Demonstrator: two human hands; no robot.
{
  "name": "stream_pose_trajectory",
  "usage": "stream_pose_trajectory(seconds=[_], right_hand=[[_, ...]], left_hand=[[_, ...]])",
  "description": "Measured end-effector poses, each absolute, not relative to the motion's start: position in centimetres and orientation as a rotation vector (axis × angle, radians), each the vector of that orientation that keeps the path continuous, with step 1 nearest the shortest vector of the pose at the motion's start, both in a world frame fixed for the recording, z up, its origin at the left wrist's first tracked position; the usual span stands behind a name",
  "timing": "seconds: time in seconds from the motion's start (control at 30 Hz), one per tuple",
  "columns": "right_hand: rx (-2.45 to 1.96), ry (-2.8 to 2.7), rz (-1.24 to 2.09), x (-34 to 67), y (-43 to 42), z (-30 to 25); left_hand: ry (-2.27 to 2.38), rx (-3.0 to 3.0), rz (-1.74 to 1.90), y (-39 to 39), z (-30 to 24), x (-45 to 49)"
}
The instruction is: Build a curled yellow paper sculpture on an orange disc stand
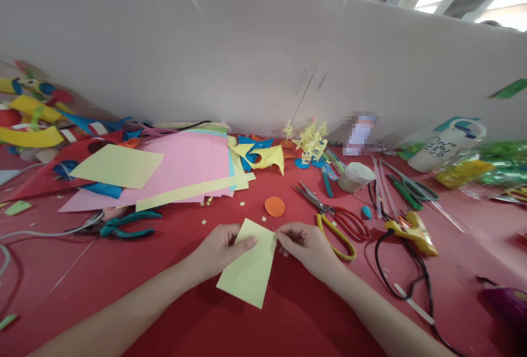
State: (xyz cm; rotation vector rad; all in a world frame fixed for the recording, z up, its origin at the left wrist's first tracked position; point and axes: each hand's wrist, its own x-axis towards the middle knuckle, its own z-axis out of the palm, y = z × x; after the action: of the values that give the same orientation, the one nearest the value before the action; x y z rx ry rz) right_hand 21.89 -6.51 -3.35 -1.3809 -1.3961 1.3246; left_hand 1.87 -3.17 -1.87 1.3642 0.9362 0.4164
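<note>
A small yellow paper sheet lies tilted on the red table, held at its upper part by both hands. My left hand pinches its left edge, thumb on top of the paper. My right hand is closed in a pinch on the top right corner of the same sheet. An orange paper disc lies just beyond the sheet.
Scissors with red and yellow handles lie right of my right hand. A yellow glue gun with black cord sits further right. Teal pliers lie left. Pink and yellow paper sheets, paper scraps and a tape roll fill the back.
</note>
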Motion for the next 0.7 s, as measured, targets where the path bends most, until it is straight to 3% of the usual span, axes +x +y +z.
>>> stream_pose_trajectory(seconds=[0.7], right_hand=[[-1.356, -1.466, 1.279, 21.88, -6.71, -3.12]], left_hand=[[0.904, 1.379, 0.429, -3.25, -1.57, 1.99]])
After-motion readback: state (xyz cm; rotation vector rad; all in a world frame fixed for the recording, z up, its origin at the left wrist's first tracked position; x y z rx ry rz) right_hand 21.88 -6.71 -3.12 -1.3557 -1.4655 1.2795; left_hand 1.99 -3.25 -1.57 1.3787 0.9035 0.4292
